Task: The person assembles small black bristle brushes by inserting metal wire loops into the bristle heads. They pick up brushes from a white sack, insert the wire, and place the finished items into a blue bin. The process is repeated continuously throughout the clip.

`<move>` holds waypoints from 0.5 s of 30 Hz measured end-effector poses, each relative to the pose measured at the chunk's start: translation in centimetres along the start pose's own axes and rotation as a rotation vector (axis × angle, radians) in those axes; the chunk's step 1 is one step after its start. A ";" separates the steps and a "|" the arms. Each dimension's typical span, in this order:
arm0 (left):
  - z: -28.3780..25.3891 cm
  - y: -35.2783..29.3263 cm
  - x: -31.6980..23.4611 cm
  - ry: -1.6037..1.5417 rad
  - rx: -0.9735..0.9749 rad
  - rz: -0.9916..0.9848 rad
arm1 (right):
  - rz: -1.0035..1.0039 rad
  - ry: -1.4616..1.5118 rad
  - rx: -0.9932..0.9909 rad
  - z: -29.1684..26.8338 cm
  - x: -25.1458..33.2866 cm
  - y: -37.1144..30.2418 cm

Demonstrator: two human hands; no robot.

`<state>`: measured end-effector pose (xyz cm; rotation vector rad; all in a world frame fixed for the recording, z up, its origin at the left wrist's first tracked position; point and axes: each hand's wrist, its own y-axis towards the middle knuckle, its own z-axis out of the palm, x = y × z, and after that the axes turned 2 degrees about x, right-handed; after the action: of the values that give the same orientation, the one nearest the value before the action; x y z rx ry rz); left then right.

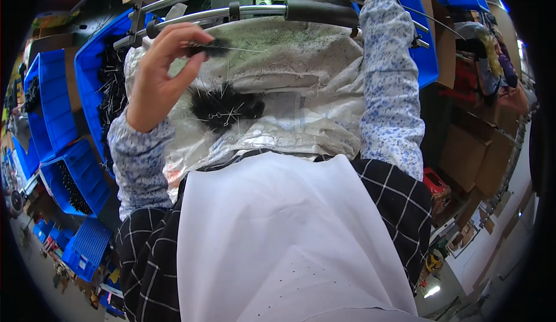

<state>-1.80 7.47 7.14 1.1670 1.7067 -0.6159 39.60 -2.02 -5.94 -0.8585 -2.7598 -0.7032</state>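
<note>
Across the space in front of the seated person spread a whitish, crumpled sheet (333, 128), dull and slightly shiny in its folds, smudged with dark grime toward its far side and running back to the person's lap. Left of its middle I saw a loose heap of black bristly pieces (246, 108) lying directly on it, with thin pale wire stems (231, 114) poking out at several angles, some ending in small loops. Just right of that heap, the sheet showed a greyish patch.
</note>
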 end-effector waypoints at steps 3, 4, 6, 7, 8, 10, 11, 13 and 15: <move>0.7 0.9 0.5 0.037 0.140 0.011 | -0.139 0.067 0.239 -1.5 1.1 1.0; 0.8 1.1 0.7 0.057 0.200 0.011 | -0.126 0.037 0.237 -2.7 1.2 1.0; 1.6 1.4 0.6 0.039 0.206 0.034 | -0.012 -0.056 0.121 -5.3 0.4 0.8; 2.1 1.7 0.5 0.023 0.221 0.054 | 0.104 -0.133 0.005 -7.1 -0.8 0.2; 2.7 1.9 0.6 0.012 0.232 0.059 | 0.067 -0.248 -0.078 -9.1 -0.8 -0.6; 4.5 2.6 1.0 -0.073 0.189 0.084 | -0.015 -0.282 -0.155 -12.3 2.7 -3.6; 5.5 3.1 1.1 -0.109 0.166 0.095 | -0.059 -0.196 -0.148 -12.5 5.4 -4.6; 7.3 4.0 1.5 -0.049 -0.004 0.202 | -0.183 0.280 0.493 -11.3 8.8 -8.0; 8.2 4.6 1.8 -0.083 -0.094 0.204 | -0.198 0.484 0.581 -11.5 14.4 -11.0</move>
<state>5.60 3.56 2.51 1.2138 1.5071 -0.4480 21.65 -8.44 3.99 -0.2516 -2.4036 -0.0825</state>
